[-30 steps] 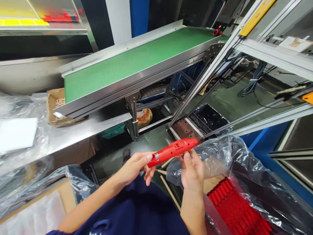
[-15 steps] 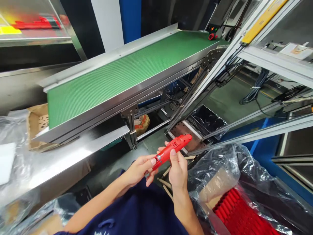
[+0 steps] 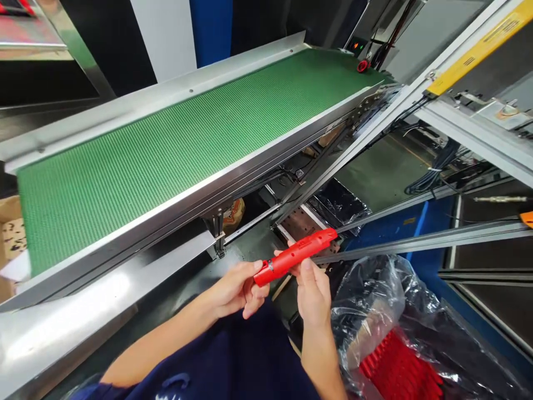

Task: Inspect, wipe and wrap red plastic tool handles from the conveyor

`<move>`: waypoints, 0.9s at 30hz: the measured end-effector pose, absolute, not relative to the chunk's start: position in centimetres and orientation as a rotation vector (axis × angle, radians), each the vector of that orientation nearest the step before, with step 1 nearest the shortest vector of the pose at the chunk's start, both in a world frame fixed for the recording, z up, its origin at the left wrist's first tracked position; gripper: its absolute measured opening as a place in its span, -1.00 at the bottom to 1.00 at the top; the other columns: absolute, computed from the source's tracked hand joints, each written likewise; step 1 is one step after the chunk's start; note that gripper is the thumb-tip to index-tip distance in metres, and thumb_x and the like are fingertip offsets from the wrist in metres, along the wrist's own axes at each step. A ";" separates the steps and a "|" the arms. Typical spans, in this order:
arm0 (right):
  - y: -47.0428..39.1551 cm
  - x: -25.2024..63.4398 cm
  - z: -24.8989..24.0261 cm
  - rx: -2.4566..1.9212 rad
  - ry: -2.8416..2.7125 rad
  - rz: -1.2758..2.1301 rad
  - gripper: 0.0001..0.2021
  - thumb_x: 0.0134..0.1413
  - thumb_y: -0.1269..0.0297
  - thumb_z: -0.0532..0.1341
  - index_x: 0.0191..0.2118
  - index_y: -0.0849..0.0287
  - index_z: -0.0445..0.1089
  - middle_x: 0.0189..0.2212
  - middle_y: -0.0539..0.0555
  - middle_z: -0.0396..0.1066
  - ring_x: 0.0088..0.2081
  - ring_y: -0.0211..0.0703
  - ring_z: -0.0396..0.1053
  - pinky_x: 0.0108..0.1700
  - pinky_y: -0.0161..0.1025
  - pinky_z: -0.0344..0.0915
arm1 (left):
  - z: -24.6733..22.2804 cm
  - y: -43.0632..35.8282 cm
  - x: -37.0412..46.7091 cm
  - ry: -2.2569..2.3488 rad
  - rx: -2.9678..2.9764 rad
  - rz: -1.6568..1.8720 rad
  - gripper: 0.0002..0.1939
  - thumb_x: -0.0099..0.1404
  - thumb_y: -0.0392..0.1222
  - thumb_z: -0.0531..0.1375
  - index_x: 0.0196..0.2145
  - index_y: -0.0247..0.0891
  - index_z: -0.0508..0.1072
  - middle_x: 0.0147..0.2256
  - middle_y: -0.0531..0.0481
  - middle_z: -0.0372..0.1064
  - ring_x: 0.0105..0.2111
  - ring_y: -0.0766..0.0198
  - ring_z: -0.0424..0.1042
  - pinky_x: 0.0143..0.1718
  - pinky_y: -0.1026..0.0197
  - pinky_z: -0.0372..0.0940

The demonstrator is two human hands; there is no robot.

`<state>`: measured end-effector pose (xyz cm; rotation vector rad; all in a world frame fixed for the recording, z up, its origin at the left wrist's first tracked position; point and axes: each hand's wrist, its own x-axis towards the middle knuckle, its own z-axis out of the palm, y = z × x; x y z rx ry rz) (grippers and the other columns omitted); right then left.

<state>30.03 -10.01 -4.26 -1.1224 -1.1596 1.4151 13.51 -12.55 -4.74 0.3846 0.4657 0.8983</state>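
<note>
A long red plastic part (image 3: 293, 256) is held up in front of my body, slanting up to the right. A small metallic band shows near its left end. My left hand (image 3: 241, 288) pinches that left end between thumb and fingers. Around the middle of the part, my right hand (image 3: 311, 286) grips from below, its thumb on the near side and some fingertips showing behind. The right end of the part sticks out free beyond my right hand.
A green conveyor belt (image 3: 166, 161) runs across beyond my hands, over a steel table (image 3: 100, 294). At the lower right, red parts (image 3: 402, 364) lie in a box lined with clear plastic (image 3: 375, 283). Metal frame bars (image 3: 358, 144) rise at the right.
The red part has rolled in my fingers and lies flatter, its slotted side turned away. My right hand has shifted slightly right and down. The view has moved, bringing the conveyor closer.
</note>
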 end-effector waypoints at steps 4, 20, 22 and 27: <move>-8.6 29.8 -4.1 -1.148 -1.166 1.395 -0.50 0.26 -0.09 0.14 0.06 0.22 0.47 -0.15 0.26 0.57 -0.09 0.08 0.53 0.04 0.05 0.42 | -5.1 -11.0 13.3 0.440 0.383 0.896 -0.48 0.24 0.23 0.26 -0.41 -0.36 0.33 -0.62 0.13 0.22 -0.80 0.43 0.19 -0.76 0.40 0.02; 5.1 33.9 -5.2 -0.972 -0.845 1.447 -0.62 0.04 -0.03 0.36 -0.10 0.10 0.54 -0.23 0.15 0.59 -0.21 -0.05 0.54 -0.16 -0.09 0.44 | -4.5 0.3 16.5 1.286 1.477 1.094 -0.36 0.34 0.11 0.20 0.26 -0.24 0.26 -0.05 -0.16 0.46 -0.12 0.07 0.48 -0.04 0.08 0.37; 6.9 34.9 -5.1 -0.949 -0.854 1.454 -0.57 0.01 -0.06 0.37 -0.07 0.11 0.52 -0.22 0.17 0.59 -0.19 -0.03 0.54 -0.12 -0.06 0.44 | -4.6 1.9 17.5 1.356 1.631 1.164 -0.36 0.37 0.09 0.18 0.30 -0.21 0.19 0.01 -0.16 0.43 -0.03 0.07 0.44 0.05 0.06 0.34; 10.4 36.9 -4.6 -0.877 -0.841 1.453 -0.54 -0.07 -0.04 0.42 -0.06 0.08 0.52 -0.19 0.16 0.59 -0.17 0.01 0.54 -0.02 0.05 0.41 | -3.8 5.3 20.2 1.329 1.687 1.267 -0.34 0.39 0.00 0.18 0.34 -0.21 0.08 -0.01 -0.17 0.44 -0.06 0.16 0.46 0.05 0.13 0.34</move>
